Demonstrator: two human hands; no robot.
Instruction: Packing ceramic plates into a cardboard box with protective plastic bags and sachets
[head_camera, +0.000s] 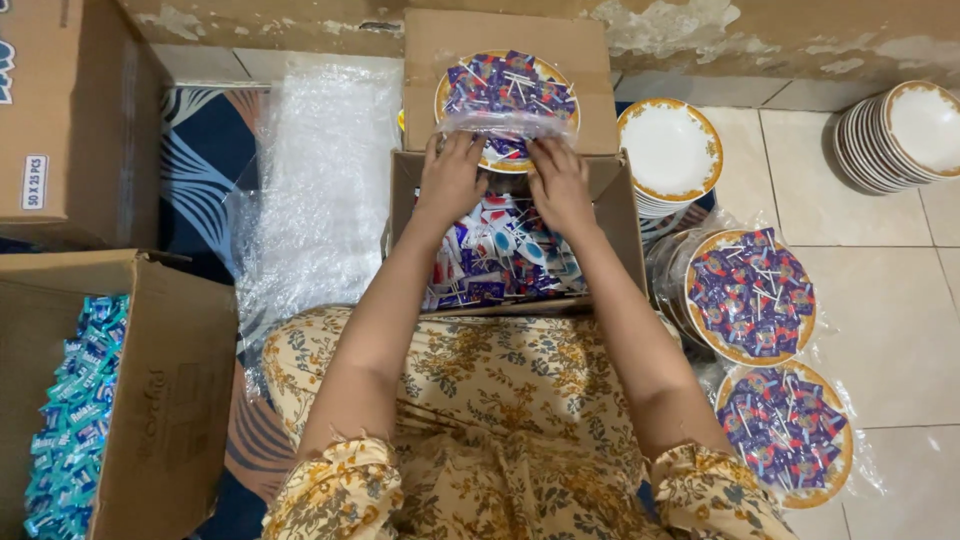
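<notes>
left hand (450, 178) + right hand (560, 183): pinching clear wrap over candy-filled plate (505, 95) | done: two wrapped plates (750, 295) right of right hand | left: empty plate stacks (668, 150) beyond them

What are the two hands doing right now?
Left hand: closed on the clear wrap over the plate of lollipops.
Right hand: gripping the same wrap.

The one camera sits on my head and looks almost straight down past my lap to the tiled floor (880, 300), close enough that my forearms fill the middle of the view. It faces forward toward the wall (780, 40) at the top edge, with the open box (620, 230) just ahead of my knees. There is no second view to share any part of the scene with.
</notes>
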